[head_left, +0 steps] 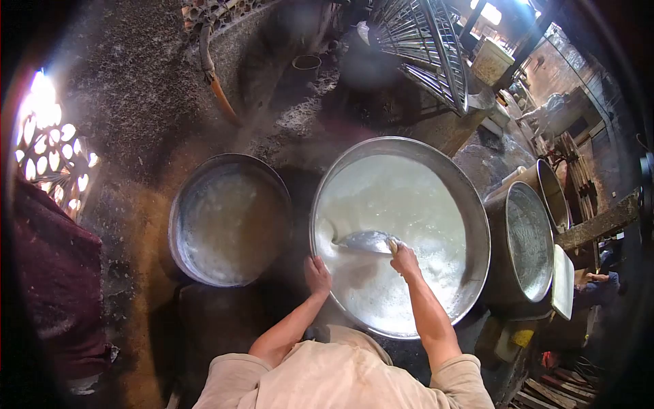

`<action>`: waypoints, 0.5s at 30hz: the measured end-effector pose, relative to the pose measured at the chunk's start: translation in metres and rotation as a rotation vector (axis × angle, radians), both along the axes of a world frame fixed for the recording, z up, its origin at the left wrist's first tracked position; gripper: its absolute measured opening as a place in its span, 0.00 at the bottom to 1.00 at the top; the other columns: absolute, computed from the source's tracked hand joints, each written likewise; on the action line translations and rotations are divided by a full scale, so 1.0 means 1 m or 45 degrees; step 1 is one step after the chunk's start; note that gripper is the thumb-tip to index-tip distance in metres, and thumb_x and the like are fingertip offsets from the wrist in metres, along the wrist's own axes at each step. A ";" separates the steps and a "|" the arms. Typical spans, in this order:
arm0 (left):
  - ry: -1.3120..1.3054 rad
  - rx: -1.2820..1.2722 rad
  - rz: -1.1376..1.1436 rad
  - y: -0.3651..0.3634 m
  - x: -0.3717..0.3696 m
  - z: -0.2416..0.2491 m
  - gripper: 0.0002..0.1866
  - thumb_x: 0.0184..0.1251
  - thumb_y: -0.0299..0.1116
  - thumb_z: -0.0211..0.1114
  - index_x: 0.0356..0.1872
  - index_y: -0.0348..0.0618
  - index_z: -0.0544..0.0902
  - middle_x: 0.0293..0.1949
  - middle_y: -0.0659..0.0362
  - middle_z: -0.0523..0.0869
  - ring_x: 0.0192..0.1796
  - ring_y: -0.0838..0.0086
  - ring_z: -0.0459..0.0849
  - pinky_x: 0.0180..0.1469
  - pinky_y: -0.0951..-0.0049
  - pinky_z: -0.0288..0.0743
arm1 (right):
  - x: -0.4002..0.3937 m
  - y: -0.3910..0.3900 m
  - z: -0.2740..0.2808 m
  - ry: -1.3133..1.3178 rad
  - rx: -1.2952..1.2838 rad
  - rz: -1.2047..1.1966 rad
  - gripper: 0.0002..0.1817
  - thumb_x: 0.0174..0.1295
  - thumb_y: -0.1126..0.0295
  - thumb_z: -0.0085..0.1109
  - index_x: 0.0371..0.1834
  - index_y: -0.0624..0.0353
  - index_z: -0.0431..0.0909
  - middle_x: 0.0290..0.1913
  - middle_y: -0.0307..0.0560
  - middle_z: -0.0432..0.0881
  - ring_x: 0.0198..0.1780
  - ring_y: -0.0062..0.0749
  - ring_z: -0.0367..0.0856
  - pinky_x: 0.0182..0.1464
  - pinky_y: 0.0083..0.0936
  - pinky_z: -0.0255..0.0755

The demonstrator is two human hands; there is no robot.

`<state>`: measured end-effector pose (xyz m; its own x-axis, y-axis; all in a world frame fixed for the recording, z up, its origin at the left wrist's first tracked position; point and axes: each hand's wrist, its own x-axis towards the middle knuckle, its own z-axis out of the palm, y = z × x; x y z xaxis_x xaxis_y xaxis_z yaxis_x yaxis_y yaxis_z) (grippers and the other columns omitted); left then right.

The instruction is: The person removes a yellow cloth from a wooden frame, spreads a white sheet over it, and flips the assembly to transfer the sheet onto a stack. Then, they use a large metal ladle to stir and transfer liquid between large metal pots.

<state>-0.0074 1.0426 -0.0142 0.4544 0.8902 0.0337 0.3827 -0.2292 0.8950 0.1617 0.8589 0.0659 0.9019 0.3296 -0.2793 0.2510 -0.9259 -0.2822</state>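
Observation:
A wide metal pot point(479, 204) in front of me is filled with whitish, milky liquid point(402, 184). My right hand point(405, 261) is closed around the short handle of a metal scoop point(368, 240), which sits partly in the liquid near the pot's left-centre. At the pot's lower-left rim is my left hand point(318, 275), its fingers holding the edge. Part of the scoop is hidden below the liquid, so its full shape cannot be made out.
A second round pot point(178, 252) with cloudy liquid stands to the left. On the right are two more metal vessels point(501, 259) and a white slab-like board point(563, 281). A metal rack point(436, 54) leans at the back. Another person's arm point(599, 278) shows at far right.

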 end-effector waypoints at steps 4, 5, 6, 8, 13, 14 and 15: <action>0.048 0.032 -0.010 0.003 0.001 -0.002 0.19 0.70 0.41 0.46 0.37 0.30 0.71 0.37 0.39 0.75 0.42 0.45 0.73 0.46 0.52 0.64 | -0.017 -0.041 -0.012 0.090 -0.050 -0.037 0.18 0.46 0.75 0.53 0.43 0.64 0.76 0.37 0.60 0.81 0.39 0.51 0.81 0.41 0.41 0.77; 0.051 0.037 -0.019 0.003 0.001 0.003 0.19 0.70 0.41 0.46 0.37 0.30 0.71 0.37 0.39 0.75 0.42 0.45 0.73 0.46 0.52 0.64 | -0.021 -0.053 -0.017 0.093 -0.046 -0.045 0.18 0.46 0.75 0.53 0.43 0.64 0.76 0.37 0.60 0.81 0.39 0.51 0.81 0.41 0.41 0.77; 0.067 0.017 -0.015 0.003 0.000 0.008 0.19 0.70 0.41 0.46 0.37 0.29 0.71 0.37 0.39 0.75 0.43 0.45 0.74 0.47 0.52 0.64 | -0.024 -0.064 -0.022 0.129 -0.060 -0.060 0.18 0.46 0.75 0.53 0.43 0.64 0.75 0.37 0.60 0.81 0.37 0.51 0.82 0.38 0.41 0.77; 0.063 0.011 0.011 0.003 0.000 0.001 0.20 0.69 0.42 0.46 0.37 0.29 0.72 0.39 0.38 0.76 0.45 0.45 0.74 0.49 0.53 0.65 | -0.036 -0.087 -0.025 0.128 -0.042 -0.054 0.16 0.48 0.75 0.52 0.42 0.65 0.74 0.36 0.60 0.81 0.31 0.49 0.83 0.31 0.39 0.79; 0.113 0.046 -0.022 0.006 -0.001 0.004 0.20 0.69 0.41 0.46 0.40 0.29 0.73 0.42 0.37 0.76 0.47 0.44 0.74 0.49 0.53 0.65 | -0.058 -0.144 -0.022 0.305 -0.153 -0.202 0.19 0.45 0.73 0.58 0.45 0.59 0.75 0.43 0.58 0.80 0.47 0.53 0.78 0.49 0.42 0.73; 0.116 0.048 -0.014 0.006 -0.002 0.003 0.20 0.69 0.41 0.46 0.40 0.29 0.73 0.41 0.37 0.77 0.47 0.44 0.74 0.49 0.53 0.65 | -0.064 -0.158 -0.018 0.253 -0.148 -0.151 0.21 0.44 0.73 0.58 0.46 0.59 0.75 0.43 0.58 0.80 0.47 0.53 0.78 0.50 0.42 0.73; 0.116 0.051 -0.006 0.006 -0.001 0.003 0.20 0.69 0.42 0.45 0.39 0.29 0.73 0.41 0.37 0.77 0.46 0.44 0.74 0.49 0.52 0.65 | -0.068 -0.172 -0.013 0.197 -0.142 -0.099 0.22 0.43 0.73 0.59 0.47 0.59 0.74 0.44 0.57 0.80 0.47 0.53 0.78 0.50 0.42 0.73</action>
<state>-0.0088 1.0489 -0.0116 0.4612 0.8869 0.0275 0.4609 -0.2659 0.8467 0.0937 0.6873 0.0534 0.8668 0.2200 -0.4476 0.1391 -0.9685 -0.2067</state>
